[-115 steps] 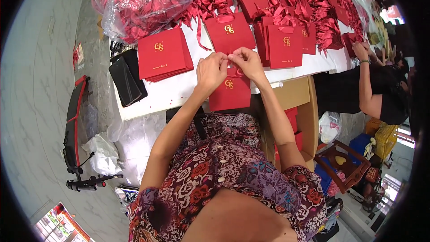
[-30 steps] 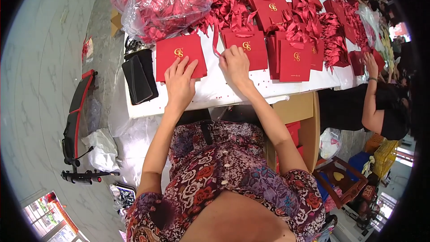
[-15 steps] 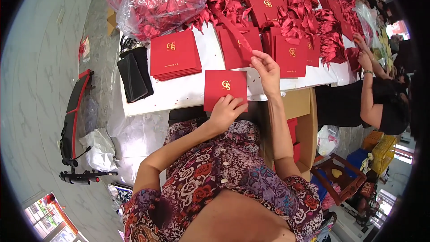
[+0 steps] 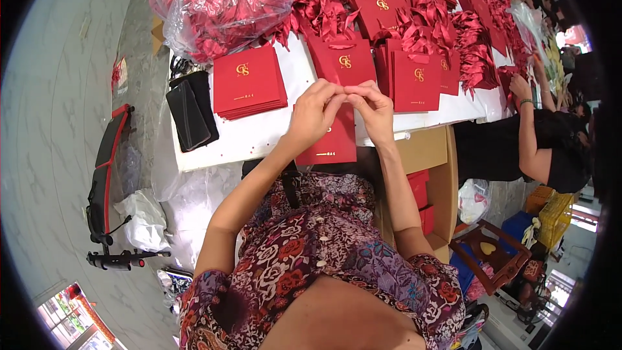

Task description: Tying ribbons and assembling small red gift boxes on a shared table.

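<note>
My left hand [image 4: 312, 111] and my right hand [image 4: 376, 110] meet fingertip to fingertip above the table's front edge. Both are closed in a pinch on a red ribbon, which the fingers mostly hide. Below them a flat red paper bag [image 4: 337, 149] with gold print lies at the edge, partly covered by my left hand. Just beyond my fingers is another red bag [image 4: 346, 61] with a ribbon handle. To its left stands a neat stack of red bags [image 4: 247, 81].
A clear plastic sack of red ribbons [image 4: 223, 10] sits at the back left. A black phone [image 4: 188, 115] lies near the left table edge. More ribboned bags [image 4: 418, 81] stand right, above an open cardboard box [image 4: 444, 188]. A co-worker's arm [image 4: 528, 123] reaches in at far right.
My left hand has left the flat bag and risen to meet my right hand. My right hand, holding the ribbon, has come left and slightly nearer.
</note>
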Tool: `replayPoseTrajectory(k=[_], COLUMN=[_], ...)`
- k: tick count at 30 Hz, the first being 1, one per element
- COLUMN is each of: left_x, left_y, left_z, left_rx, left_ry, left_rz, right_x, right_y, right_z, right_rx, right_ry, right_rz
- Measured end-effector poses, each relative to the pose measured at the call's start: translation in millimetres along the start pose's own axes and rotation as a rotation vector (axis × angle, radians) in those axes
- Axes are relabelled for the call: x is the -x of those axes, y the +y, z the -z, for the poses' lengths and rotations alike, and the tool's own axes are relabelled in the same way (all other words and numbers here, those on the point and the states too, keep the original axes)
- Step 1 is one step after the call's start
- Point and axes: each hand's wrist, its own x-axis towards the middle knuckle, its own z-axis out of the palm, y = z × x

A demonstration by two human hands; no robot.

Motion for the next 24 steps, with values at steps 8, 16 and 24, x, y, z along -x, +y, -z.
replayPoseTrajectory(k=[8,16,24], left_x=[1,36,41], left_y=[1,-29,-44], left_z=[-19,-9,-22], left_rx=[0.604,-0.018,-0.514], left_ry=[0.027,0.151,-0.092], left_rz=[0.284,0.102,-0.029], right_x=[-4,25,20], right_y=[2,-78,-6], right_z=[-2,62,31], right_rx=[-0.066,-0.600,0.181], right_ry=[0.169,0.004,-0.179], right_rz=[0.218,0.122,-0.296])
